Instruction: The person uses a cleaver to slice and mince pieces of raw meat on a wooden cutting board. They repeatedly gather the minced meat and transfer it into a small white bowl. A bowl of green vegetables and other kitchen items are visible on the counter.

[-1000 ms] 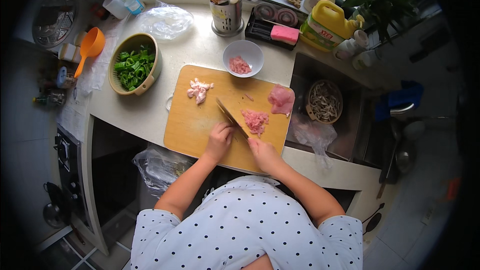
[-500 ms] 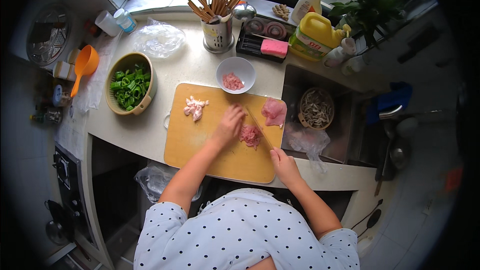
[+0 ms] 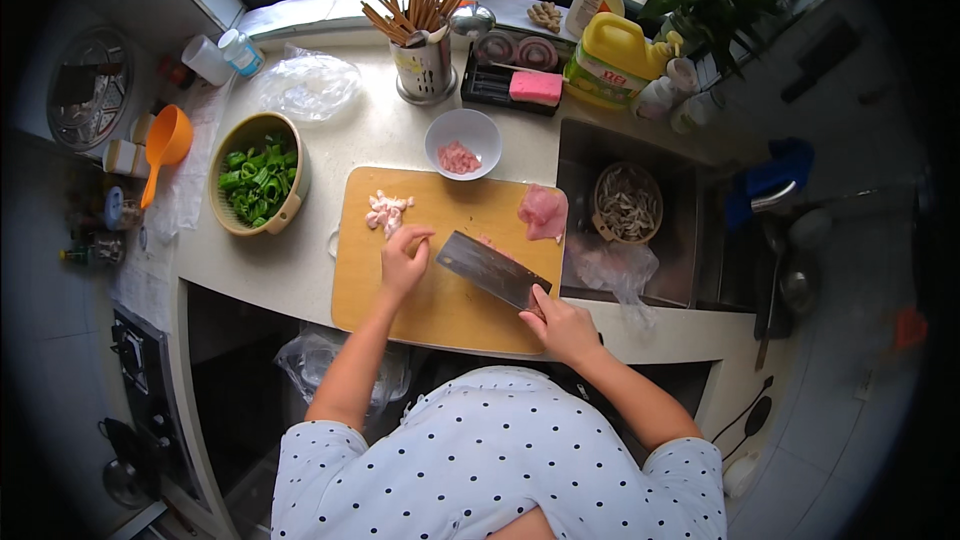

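Note:
A broad-bladed cleaver (image 3: 490, 268) lies nearly flat over the wooden cutting board (image 3: 390, 295), its handle in my right hand (image 3: 568, 328). The blade covers most of a heap of chopped pink meat (image 3: 485, 240); only bits show past its edge. My left hand (image 3: 403, 262) is just left of the blade's tip, fingers loosely extended and holding nothing. Beyond it sits a small pile of whitish fat pieces (image 3: 386, 211). A larger slab of raw meat (image 3: 543, 212) rests at the board's far right corner. Behind the board stands a white bowl (image 3: 463, 130) with cut meat inside.
Left of the board is a basket (image 3: 304, 185) of cut green peppers. A chopstick holder (image 3: 425, 73), a black tray with a pink sponge (image 3: 536, 87) and a yellow jug (image 3: 607, 65) line the back. The sink (image 3: 590, 145) at right holds a basket of small greyish pieces (image 3: 628, 205).
The cleaver has turned from edge-on to flat, now over the chopped meat. My left hand has moved left and nearer, away from the meat.

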{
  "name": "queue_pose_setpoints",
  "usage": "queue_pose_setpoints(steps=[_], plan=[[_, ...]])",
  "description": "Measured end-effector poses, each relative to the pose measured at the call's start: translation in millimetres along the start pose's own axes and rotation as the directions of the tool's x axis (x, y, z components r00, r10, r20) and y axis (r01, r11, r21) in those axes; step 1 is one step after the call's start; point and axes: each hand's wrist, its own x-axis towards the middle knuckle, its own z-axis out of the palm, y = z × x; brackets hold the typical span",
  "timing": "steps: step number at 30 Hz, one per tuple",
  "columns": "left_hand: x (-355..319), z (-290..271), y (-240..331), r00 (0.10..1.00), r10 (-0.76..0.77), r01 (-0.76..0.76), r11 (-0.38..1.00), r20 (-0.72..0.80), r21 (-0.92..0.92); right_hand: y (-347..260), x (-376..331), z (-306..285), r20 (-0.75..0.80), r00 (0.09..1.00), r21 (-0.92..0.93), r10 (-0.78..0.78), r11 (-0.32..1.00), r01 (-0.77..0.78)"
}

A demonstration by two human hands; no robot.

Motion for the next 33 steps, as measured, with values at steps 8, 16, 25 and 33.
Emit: queue_pose_setpoints(steps=[8, 16, 25, 33], plan=[[52, 10, 33, 0.671, -0.246, 0.285, 0.957, 0.7, 0.063, -7, -5, -44, 0.029, 0.975, -0.008, -0.218, 0.976, 0.218], [12, 22, 26, 0.961, -0.056, 0.072, 0.996, 0.269, -0.049, 3, -7, -41, 0.511, 0.808, 0.859, 0.294, -0.141, -0.492], [-39, 51, 68, 0.984, 0.161, -0.163, 0.986, 0.078, 0.018, 15, -4, -15, 0.396, 0.773, 0.878, 0.496, 0.043, -0.477], [-26, 75, 26, 0.95, 0.303, -0.312, 0.938, 0.077, 0.154, -2, -24, 19, 0.046, 0.918, 0.174, 0.394, 0.902, -0.396]])
